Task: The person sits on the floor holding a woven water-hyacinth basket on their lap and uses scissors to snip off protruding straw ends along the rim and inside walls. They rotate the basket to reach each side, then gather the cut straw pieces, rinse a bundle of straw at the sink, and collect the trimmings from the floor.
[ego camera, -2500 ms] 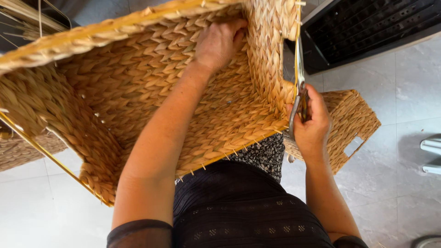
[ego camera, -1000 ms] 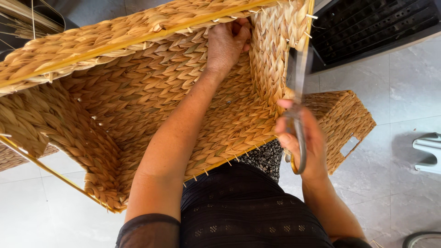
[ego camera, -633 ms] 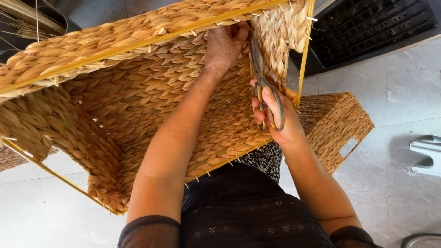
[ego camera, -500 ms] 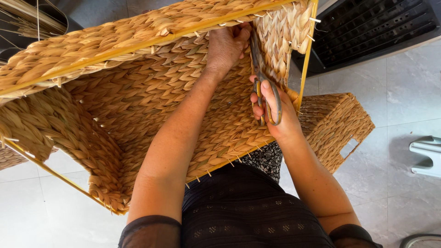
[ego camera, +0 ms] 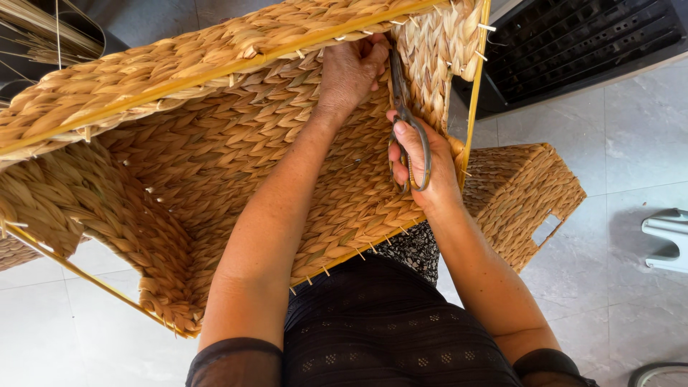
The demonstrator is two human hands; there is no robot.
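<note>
- A large woven basket (ego camera: 215, 158) with a yellow frame lies tipped on the person's lap, its open mouth facing the camera; it fills the left and middle of the view, and nothing lies inside it except the person's two arms reaching in.
- The left hand (ego camera: 349, 68) is deep inside, at the far upper corner, fingers curled and pressed against the weave just under the rim (whether it pinches a strand there cannot be told).
- The right hand (ego camera: 423, 161) is closed around the loops of a pair of grey metal scissors (ego camera: 405, 115), thumb and fingers through the handles; the blades point away toward the far rim, just beside the left hand, and look nearly closed.
- A smaller woven basket (ego camera: 527, 197) sits on the tiled floor (ego camera: 631, 136) to the right, near the right forearm, with a cut-out handle in its side; what it holds is hidden.
- Loose straw stalks (ego camera: 43, 29) show at the far left.
</note>
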